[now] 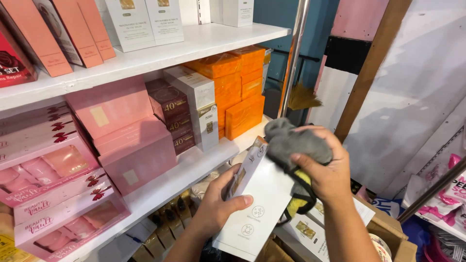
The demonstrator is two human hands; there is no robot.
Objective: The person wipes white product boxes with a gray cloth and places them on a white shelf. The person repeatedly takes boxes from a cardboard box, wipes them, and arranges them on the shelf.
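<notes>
My left hand (219,201) grips a flat white box (257,204) by its left edge and holds it tilted in front of the shelves. My right hand (324,167) is closed on a grey cloth (291,140) with a yellow and black part hanging below. The cloth rests against the upper right corner of the white box.
White shelves (194,167) on the left carry pink gift boxes (126,140), brown and white boxes (191,109) and a stack of orange boxes (240,92). A metal pole (292,58) rises behind. An open cardboard carton (388,233) with more white boxes sits below my hands.
</notes>
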